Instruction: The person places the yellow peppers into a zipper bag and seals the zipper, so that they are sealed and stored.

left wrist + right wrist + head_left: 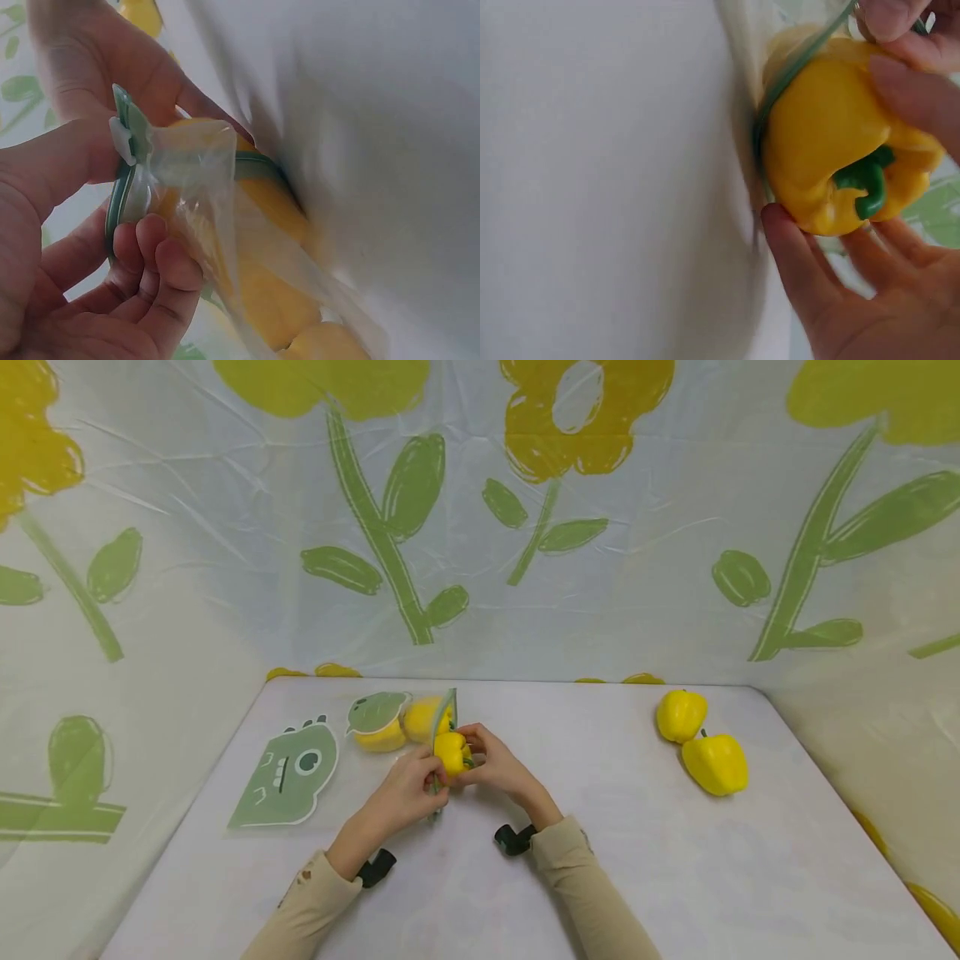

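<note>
A clear bag with a green zip rim [120, 196] lies on the table, its mouth facing right. The left hand [408, 789] pinches the rim by its white slider [121, 140], fingers curled. At the mouth, the right hand [501, 768] holds a yellow pepper [829, 135] between thumb and fingers, its green stem [866, 180] facing outward; the pepper sits partly inside the rim. More yellow peppers [378, 739] show through the bag, one beneath a printed green patch [377, 712].
A green monster-face print [288, 777] is at the left of the table. Two yellow peppers [681, 716] [716, 764] stand at the right. A flowered sheet [637, 568] hangs behind the table. Dark wrist devices [377, 868] [513, 839] sit under both wrists.
</note>
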{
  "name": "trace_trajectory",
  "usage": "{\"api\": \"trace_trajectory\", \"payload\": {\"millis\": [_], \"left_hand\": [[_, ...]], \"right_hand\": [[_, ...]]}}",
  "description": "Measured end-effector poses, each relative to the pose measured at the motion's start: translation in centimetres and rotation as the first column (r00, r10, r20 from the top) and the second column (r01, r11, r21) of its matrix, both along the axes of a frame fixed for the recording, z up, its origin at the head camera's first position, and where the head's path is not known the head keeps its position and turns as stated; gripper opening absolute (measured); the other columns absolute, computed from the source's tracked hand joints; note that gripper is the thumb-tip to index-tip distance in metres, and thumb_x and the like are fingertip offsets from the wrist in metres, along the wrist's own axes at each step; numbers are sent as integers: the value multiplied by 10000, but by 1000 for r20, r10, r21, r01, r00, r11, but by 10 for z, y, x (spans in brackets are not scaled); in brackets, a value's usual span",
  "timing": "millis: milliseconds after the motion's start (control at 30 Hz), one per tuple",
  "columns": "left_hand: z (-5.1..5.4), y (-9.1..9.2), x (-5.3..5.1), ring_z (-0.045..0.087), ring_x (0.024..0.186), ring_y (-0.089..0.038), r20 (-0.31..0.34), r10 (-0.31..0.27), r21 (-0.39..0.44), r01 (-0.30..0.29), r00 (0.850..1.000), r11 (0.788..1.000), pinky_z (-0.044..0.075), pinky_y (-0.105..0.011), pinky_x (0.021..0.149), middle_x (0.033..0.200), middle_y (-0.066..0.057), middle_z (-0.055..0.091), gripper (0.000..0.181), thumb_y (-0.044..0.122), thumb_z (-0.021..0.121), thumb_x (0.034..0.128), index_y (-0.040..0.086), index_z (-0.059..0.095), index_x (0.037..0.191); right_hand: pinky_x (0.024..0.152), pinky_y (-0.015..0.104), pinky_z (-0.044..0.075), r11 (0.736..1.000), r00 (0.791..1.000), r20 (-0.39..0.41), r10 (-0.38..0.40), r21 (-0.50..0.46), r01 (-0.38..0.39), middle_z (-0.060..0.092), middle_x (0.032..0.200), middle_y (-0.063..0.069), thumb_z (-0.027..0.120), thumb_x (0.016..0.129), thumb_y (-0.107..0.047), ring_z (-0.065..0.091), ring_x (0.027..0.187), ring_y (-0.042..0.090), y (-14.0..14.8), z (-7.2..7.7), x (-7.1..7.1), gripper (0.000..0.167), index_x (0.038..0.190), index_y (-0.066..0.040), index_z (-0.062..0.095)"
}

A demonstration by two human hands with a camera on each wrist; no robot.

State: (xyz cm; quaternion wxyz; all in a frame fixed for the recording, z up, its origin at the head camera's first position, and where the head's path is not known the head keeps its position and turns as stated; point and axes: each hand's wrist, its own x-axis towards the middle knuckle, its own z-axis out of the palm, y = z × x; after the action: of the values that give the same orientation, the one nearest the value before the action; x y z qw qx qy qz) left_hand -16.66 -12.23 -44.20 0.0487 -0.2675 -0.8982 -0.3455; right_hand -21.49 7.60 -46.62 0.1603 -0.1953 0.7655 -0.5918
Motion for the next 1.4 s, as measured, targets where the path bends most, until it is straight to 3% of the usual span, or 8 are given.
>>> {"api": "trace_trajectory", "payload": {"millis": [167,333,567,833,967,1167,1400], "left_hand": [[0,1,1,441,682,-112,3,14,-9,-14,1000,1000,414,-238,597,794,16,473,182,-1,795,735,81,637,773],[0,0,2,438,681,-105,-27,29,-17,-29,999,999,417,-231,595,784,25,469,195,21,812,721,91,635,767],[2,1,4,442,701,-107,-73,36,-50,-40,997,998,424,-241,621,804,44,478,181,45,815,712,104,652,767],[4,2,6,452,718,-112,-89,81,-98,-90,993,991,418,-255,629,808,57,468,211,61,826,713,129,630,749],[4,2,6,454,696,-104,-119,81,-90,-92,990,992,418,-248,601,799,59,471,214,48,824,708,133,632,747],[5,3,6,443,673,-88,-121,82,-85,-93,989,992,407,-237,578,786,57,467,208,39,820,707,134,644,762],[6,2,6,447,671,-99,-91,90,-78,-97,992,992,413,-240,585,787,38,473,177,36,813,715,98,661,780]], "right_hand": [[878,401,499,994,999,-27,-25,103,27,516,1279,151,835,757,-118,567,1032,285,1,5,3,741,1415,-129,495],[820,349,525,995,999,-35,-36,88,39,564,1240,177,831,742,-56,619,942,293,-1,6,3,706,1369,-72,507],[804,324,548,1000,1000,-3,24,3,-24,547,1311,193,733,806,4,623,1036,351,-8,5,6,623,1386,-24,508],[823,309,542,986,987,14,157,-50,-156,486,1415,244,618,764,79,595,1115,398,-9,7,9,729,1461,52,407],[875,364,536,976,976,40,212,-60,-210,410,1495,226,594,762,94,558,1195,387,-9,6,10,772,1492,59,346],[978,426,488,968,964,88,252,-26,-251,390,1526,188,602,721,156,502,1297,323,-13,6,11,863,1522,32,303],[1029,429,448,959,953,114,280,18,-284,438,1504,148,641,750,124,496,1319,281,-10,12,15,828,1514,2,347]]}}
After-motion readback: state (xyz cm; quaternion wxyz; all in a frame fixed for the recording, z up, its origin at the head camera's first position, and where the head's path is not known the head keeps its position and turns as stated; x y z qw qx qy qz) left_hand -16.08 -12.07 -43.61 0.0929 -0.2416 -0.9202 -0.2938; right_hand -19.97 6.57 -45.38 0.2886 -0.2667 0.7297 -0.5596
